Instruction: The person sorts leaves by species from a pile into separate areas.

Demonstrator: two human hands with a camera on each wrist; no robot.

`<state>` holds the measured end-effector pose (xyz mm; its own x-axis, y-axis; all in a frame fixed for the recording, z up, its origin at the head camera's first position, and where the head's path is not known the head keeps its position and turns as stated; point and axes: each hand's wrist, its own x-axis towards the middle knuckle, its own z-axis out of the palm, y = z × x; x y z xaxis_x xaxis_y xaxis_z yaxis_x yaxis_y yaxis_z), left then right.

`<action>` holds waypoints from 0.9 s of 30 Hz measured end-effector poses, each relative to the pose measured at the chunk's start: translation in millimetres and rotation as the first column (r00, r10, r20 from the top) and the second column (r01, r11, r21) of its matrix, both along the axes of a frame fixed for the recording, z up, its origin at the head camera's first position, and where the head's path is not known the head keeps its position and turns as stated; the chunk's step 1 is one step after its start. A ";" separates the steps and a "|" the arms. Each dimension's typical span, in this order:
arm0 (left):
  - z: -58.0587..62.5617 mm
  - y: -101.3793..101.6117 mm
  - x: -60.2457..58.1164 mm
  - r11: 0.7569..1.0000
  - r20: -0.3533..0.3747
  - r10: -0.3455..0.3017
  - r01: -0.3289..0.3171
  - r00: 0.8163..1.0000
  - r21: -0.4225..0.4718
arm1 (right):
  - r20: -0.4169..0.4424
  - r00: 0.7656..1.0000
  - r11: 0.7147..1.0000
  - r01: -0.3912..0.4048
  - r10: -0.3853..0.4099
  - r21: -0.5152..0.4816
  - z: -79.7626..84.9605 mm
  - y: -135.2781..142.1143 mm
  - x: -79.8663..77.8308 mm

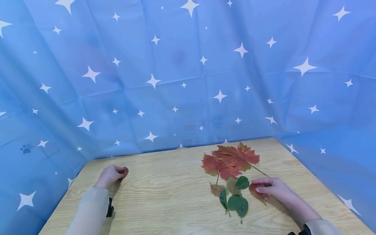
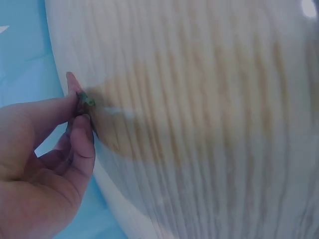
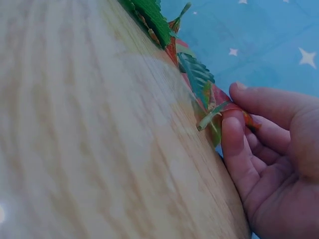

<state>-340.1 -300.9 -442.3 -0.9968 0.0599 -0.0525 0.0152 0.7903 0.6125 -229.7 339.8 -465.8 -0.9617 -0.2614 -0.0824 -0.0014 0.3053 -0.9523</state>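
Note:
At the far left of the table, my left hand [image 1: 110,176] pinches a small reddish leaf [image 1: 125,173] between thumb and fingers. The left wrist view shows the leaf's red tip [image 2: 73,81] and a bit of green stem; fingers hide the rest. My right hand [image 1: 274,189] pinches a red-and-green leaf [image 1: 254,190] beside the leaf pile, its pale stem [image 3: 209,119] pointing away from the fingers in the right wrist view. Left of that hand lie several small leaves, including a serrated green leaf [image 1: 242,182] and another green leaf [image 1: 241,207].
Large red maple leaves [image 1: 235,156] overlap behind the small ones, one with a long stem reaching right. Everything lies on a light wood-grain table [image 1: 164,189]. A blue cloth [image 1: 176,71] with white stars hangs behind the table and along both sides.

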 end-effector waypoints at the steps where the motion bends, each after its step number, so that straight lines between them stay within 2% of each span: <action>1: 0.0 -2.4 0.7 1.000 0.002 0.003 -0.003 1.000 0.004 | 0.008 1.000 1.000 0.012 -0.012 -0.004 1.2 -1.9 -1.0; 5: 3.8 -7.4 4.5 1.000 0.015 0.003 -0.003 1.000 0.007 | 0.019 0.999 0.999 0.034 -0.034 -0.024 9.4 -6.8 -6.3; 12: 3.1 -12.7 6.2 0.998 0.080 0.013 -0.017 0.997 0.054 | -0.091 0.996 0.997 0.020 -0.014 0.071 40.6 -14.7 -24.5; 19: 2.7 -10.6 6.6 0.994 0.113 0.019 -0.031 0.993 0.104 | -0.113 0.993 0.990 0.035 -0.020 0.135 72.5 -40.3 -45.7; 22: 1.7 -8.1 6.7 0.987 0.139 0.028 -0.049 0.990 0.152 | -0.112 0.994 0.988 0.025 -0.008 0.151 81.6 -52.5 -54.9; 27: 0.9 -3.9 7.3 0.982 0.163 0.044 -0.073 0.986 0.176 | -0.115 0.993 0.987 -0.004 0.023 0.159 93.2 -77.8 -68.5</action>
